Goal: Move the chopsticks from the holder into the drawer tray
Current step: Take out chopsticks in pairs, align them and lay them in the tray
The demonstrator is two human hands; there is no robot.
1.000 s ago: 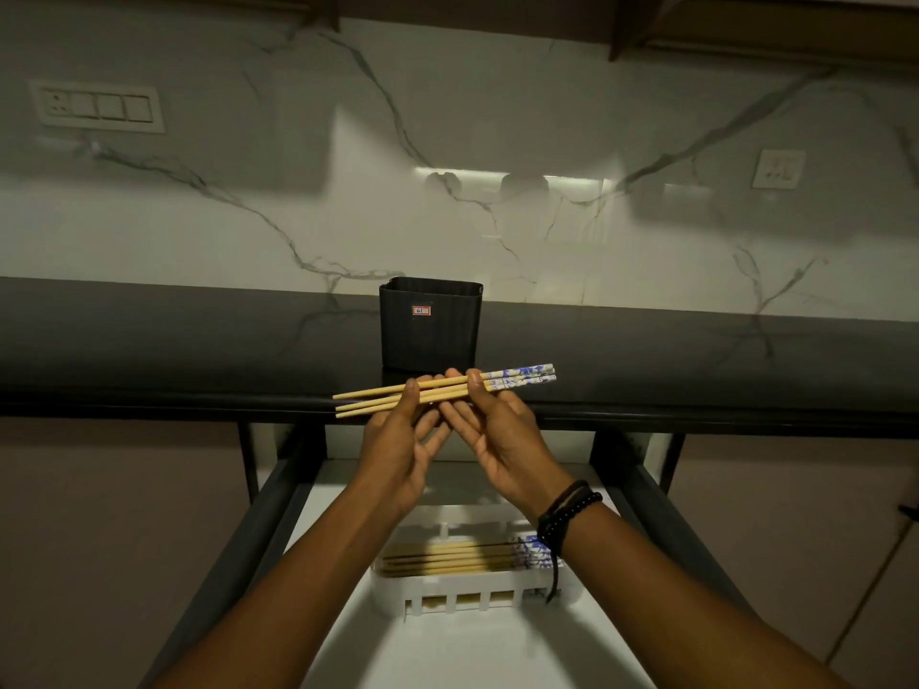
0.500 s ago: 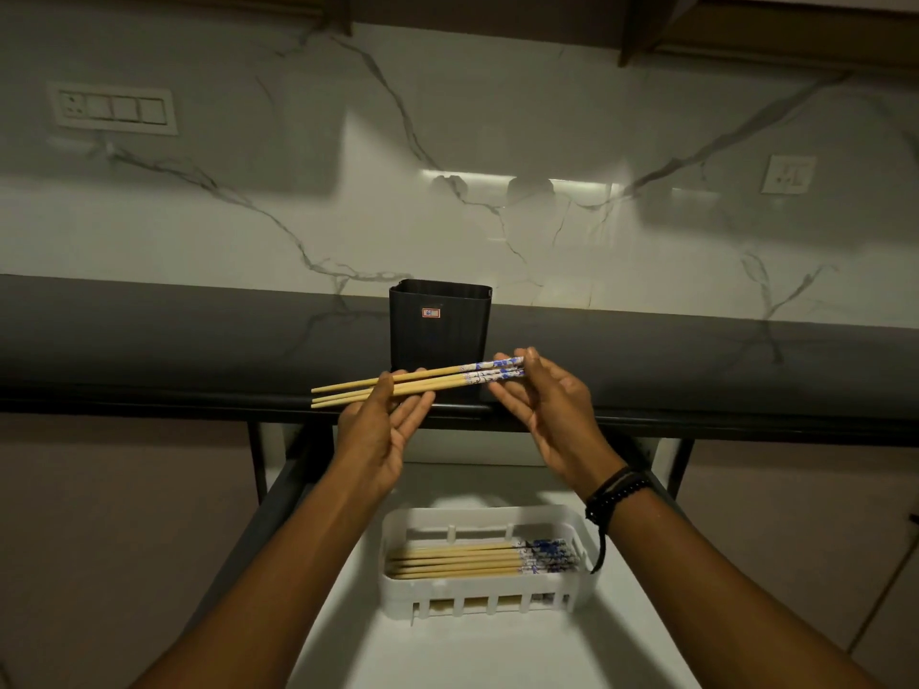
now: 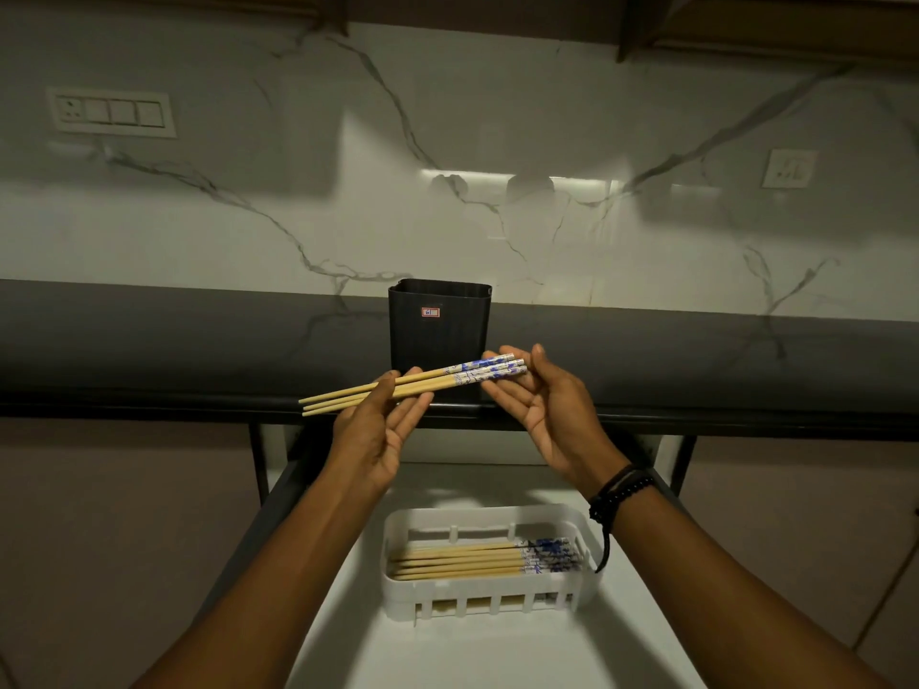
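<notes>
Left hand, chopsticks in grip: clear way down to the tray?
Likely yes. The left hand holds the chopsticks over the open drawer; the tray sits below, top open, nothing between. The right hand only touches the patterned ends.

Black holder [image 3: 437,335] on counter [image 3: 149,340], tray [image 3: 492,596] in drawer [image 3: 447,653]

There is only one view, from a camera worn on the person's head. It looks forward and downward along both forearms, so the left hand [image 3: 373,430] and the right hand [image 3: 552,415] come near the middle of the picture, quite close to the lens. Straight ahead it faces the marble wall [image 3: 447,141] behind the dark counter [image 3: 199,350]. The counter's front edge crosses the whole width, a little lower on the right. Below that edge, the open drawer [image 3: 447,653] and its white tray [image 3: 487,589] are seen from above, nearer to the camera than the wall.
</notes>
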